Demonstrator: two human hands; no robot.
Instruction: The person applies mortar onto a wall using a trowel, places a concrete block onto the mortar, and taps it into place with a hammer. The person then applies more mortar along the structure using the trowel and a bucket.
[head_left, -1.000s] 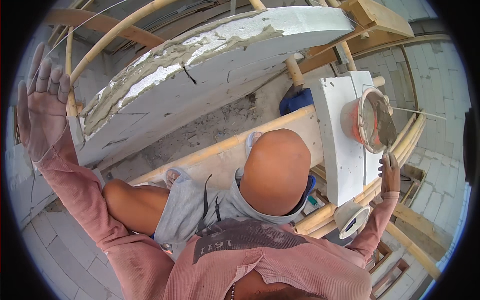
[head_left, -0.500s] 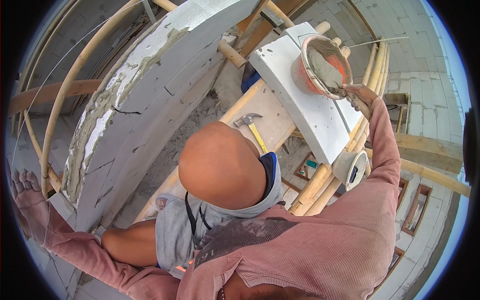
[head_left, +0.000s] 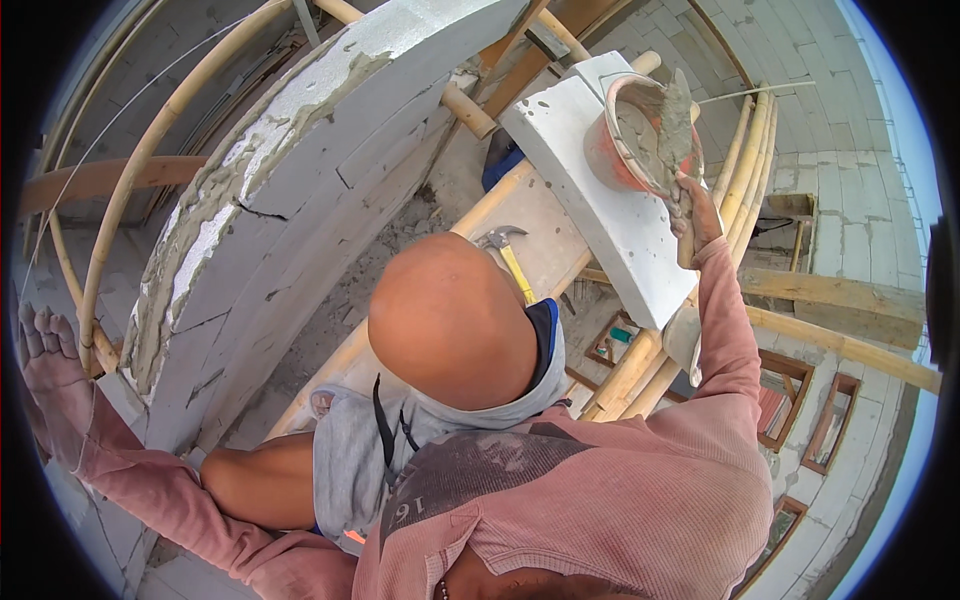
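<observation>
My right hand (head_left: 703, 214) is wrapped round the handle of a trowel (head_left: 677, 118), its blade raised and coated with grey mortar. Below the blade is an orange-red bucket (head_left: 603, 155) with a mortar-caked rim and wet mortar inside. The bucket sits on a large white block (head_left: 625, 235) lying across bamboo poles. At the far left my left hand (head_left: 52, 355) is stretched out with its fingers extended, close to the end of the block wall (head_left: 290, 235). Mortar is spread along that wall's top.
A claw hammer (head_left: 512, 268) with a yellow handle lies on a board beyond my knee. A pale pail (head_left: 683, 335) is partly behind my right sleeve. Bamboo poles (head_left: 130, 165) stand behind the wall. More bamboo poles (head_left: 752, 170) run past the block on the right.
The trowel has come up out of the bucket with mortar on its blade. My right hand has shifted left and slightly down, while my left hand stays nearly where it was.
</observation>
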